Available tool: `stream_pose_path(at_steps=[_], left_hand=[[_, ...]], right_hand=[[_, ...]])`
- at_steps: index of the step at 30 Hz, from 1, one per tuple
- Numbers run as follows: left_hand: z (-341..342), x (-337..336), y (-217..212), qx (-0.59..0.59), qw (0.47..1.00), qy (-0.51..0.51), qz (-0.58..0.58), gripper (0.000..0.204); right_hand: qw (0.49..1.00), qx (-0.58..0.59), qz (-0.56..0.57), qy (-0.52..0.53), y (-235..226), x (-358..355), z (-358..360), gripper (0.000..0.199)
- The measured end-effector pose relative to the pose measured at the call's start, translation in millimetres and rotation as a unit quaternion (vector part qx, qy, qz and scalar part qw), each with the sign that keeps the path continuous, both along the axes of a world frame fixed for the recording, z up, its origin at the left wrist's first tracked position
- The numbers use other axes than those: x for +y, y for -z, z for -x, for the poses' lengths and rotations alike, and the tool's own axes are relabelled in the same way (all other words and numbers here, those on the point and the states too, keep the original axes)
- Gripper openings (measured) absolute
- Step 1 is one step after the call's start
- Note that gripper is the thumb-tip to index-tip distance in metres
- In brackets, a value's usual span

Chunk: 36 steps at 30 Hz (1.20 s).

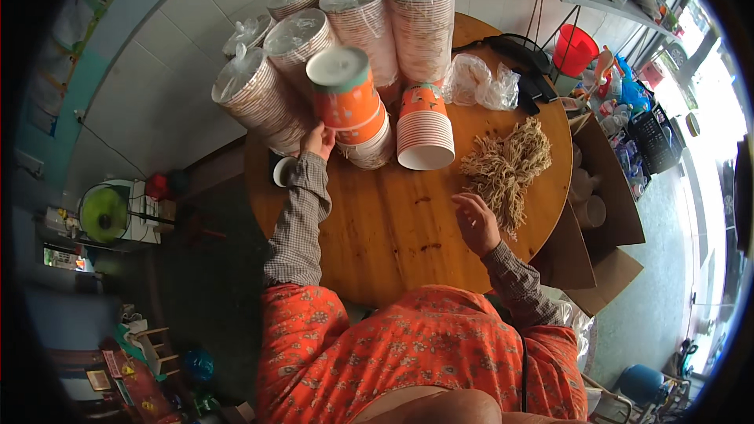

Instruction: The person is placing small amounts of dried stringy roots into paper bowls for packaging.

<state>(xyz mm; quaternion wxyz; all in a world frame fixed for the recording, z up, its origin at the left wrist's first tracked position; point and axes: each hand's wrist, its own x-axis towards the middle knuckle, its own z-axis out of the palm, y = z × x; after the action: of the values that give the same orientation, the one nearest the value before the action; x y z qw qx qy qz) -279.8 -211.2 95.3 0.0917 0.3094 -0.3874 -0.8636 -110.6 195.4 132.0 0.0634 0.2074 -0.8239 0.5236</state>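
Note:
My left hand (pixel 317 141) reaches to an orange paper cup (pixel 349 106) standing upside down, its pale base facing up. The fingers are closed at the cup's lower left rim. Under it is a stack of nested white-rimmed cups (pixel 369 151). My right hand (pixel 477 224) hovers over the table's right half with fingers apart and holds nothing. Just beyond it lies a bundle of beige strings (pixel 509 169). A shorter stack of orange paper cups (pixel 425 132) sits between the two hands, farther back, its open end toward me.
Several tall plastic-wrapped cup stacks (pixel 421 27) crowd the back of the round wooden table (pixel 377 243). Crumpled clear plastic (pixel 481 82) lies at the back right. A white cup (pixel 283 172) is near the left edge. An open cardboard box (pixel 609 196) stands at the right, near a red bucket (pixel 575 50).

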Motion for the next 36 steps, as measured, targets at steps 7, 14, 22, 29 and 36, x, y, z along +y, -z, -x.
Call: stream_pose_path(at_steps=[7, 14, 22, 29, 36], left_hand=[[-10, 40, -23, 0.115, 0.854, -0.038, 0.507, 0.08], [10, 47, -73, 0.193, 0.661, 0.017, 0.725, 0.092], [18, 28, -31, 0.082, 0.694, 0.027, 0.715, 0.081], [29, 49, -34, 0.036, 0.672, 0.021, 0.74, 0.082], [-29, 79, 18, 0.162, 0.84, 0.064, 0.513, 0.078]], right_hand=[[0.993, -0.099, 0.013, 0.057, 46, 24, -6, 0.02], [0.987, -0.153, 0.005, 0.038, 61, 21, 1, 0.02], [0.986, -0.16, -0.001, 0.044, 81, 31, 5, 0.018], [0.979, -0.191, -0.013, 0.064, 143, 47, 14, 0.016], [0.965, -0.172, -0.055, 0.19, 177, 80, 94, 0.018]])
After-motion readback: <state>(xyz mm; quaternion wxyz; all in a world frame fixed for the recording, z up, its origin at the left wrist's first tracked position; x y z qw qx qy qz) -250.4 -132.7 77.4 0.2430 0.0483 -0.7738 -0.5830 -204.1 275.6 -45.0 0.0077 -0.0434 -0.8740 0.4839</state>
